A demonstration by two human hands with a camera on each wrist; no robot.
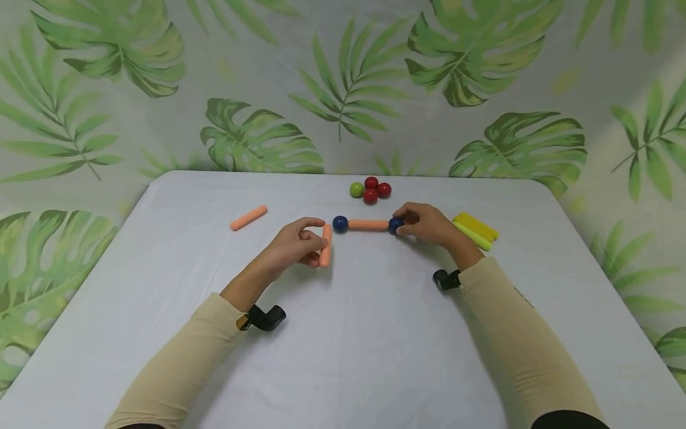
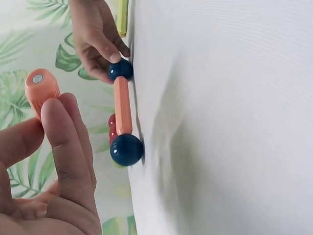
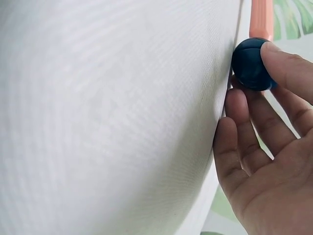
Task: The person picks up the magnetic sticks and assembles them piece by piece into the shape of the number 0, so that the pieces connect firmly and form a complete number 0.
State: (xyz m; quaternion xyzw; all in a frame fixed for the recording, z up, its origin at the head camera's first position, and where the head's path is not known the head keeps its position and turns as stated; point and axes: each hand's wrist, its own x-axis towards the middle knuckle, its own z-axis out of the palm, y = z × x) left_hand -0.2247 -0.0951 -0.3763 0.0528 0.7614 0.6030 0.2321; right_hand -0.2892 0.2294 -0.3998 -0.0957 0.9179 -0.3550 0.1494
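On my remote head view, I am watching the left hand (image 1: 297,243) pinching an orange stick (image 1: 326,247) just beside a blue ball (image 1: 340,224), while the right hand (image 1: 429,225) is gripping a second blue ball (image 1: 394,226). A connecting stick (image 1: 368,224) is lying between the hands, joining both balls. In the left wrist view, the pinched orange stick is showing a round disc (image 2: 37,78) at its tip. In the right wrist view, thumb (image 3: 291,71) and fingers (image 3: 268,122) are holding the second blue ball.
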